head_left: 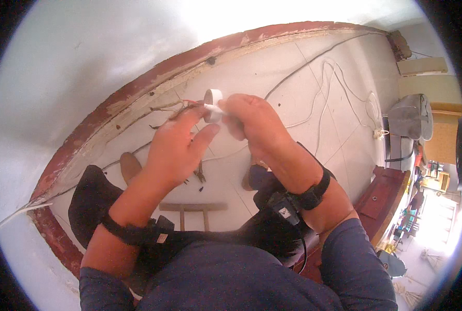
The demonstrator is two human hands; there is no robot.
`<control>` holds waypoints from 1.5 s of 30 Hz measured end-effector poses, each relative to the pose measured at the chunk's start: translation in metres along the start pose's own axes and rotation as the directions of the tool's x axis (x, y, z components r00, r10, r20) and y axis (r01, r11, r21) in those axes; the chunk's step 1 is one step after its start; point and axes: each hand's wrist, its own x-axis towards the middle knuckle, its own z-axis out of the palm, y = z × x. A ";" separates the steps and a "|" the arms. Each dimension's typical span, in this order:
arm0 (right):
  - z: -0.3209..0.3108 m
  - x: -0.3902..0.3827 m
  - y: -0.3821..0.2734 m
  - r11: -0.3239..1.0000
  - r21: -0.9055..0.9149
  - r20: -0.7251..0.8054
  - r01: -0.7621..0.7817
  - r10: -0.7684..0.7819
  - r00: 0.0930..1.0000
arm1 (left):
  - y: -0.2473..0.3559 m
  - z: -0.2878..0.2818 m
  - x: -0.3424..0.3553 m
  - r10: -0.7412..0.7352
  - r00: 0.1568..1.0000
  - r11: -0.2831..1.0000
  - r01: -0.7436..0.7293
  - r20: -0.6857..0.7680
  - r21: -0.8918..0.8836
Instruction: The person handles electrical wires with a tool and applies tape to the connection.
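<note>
While crouched at the wall base, both hands up close to the red skirting (137, 93), over the tiled floor (272, 67).

Right hand (254, 124): grip closed, pinching the white tape roll (212, 97) between thumb and fingers. Roll held on edge, clear of the floor, just in front of the skirting. Short loose tape end (214, 110) hanging off the roll toward the left hand.

Left hand (176, 150): fingers half-extended, tips right at the thin wire ends (181, 105) poking out along the skirting, reddish and pale. Can't tell whether that grip is closed on the wires or only touching them; the fingers hide the contact.

Progress, judged from this view only:
- Done: tape started, end peeled free of the roll and brought up beside the wires.
- Not visible: any finished wrap on the wire ends. Strands look separate and untaped, though small and partly hidden.
- Left, by the look of it: essentially all of the wrapping, then tearing or cutting off the roll.

Around it: pliers (200, 173) lying on the floor below the left hand, untouched. Small dark scraps beside them. White cables (340, 88) snaking loose across the tiles to the right, well apart from the hands. Wooden stool (192, 207) under the body. Black strap (314, 194) with a small device on the right wrist, similar one on the left.
</note>
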 end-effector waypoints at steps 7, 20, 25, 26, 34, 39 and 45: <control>-0.009 0.000 -0.008 0.997 -0.069 -0.014 -0.018 0.017 1.000 | -0.001 -0.017 0.003 -0.253 0.922 0.822 0.365 0.294 -0.438; -0.020 0.000 -0.008 0.890 -0.348 0.184 0.295 -0.243 0.952 | 0.016 -0.044 0.007 -0.327 0.906 0.781 0.419 0.269 -0.463; -0.025 0.000 -0.008 0.822 -0.428 0.302 0.375 -0.261 0.917 | 0.022 -0.051 0.008 -0.378 0.844 0.700 0.529 0.380 -0.480; -0.024 0.000 -0.007 0.831 -0.423 0.323 0.362 -0.235 0.917 | 0.021 -0.050 0.007 -0.381 0.844 0.698 0.531 0.378 -0.480; -0.025 -0.002 -0.008 0.748 -0.477 0.382 0.461 -0.295 0.876 | 0.015 -0.036 0.003 -0.233 0.871 0.334 0.489 0.431 -0.806; -0.023 -0.003 -0.005 0.766 -0.452 0.351 0.457 -0.319 0.880 | 0.008 -0.043 0.006 -0.195 0.921 0.229 0.378 0.339 -0.897; -0.016 -0.005 -0.008 0.741 -0.567 0.224 0.359 -0.280 0.933 | 0.007 -0.038 0.003 -0.213 0.956 0.255 0.252 0.200 -0.934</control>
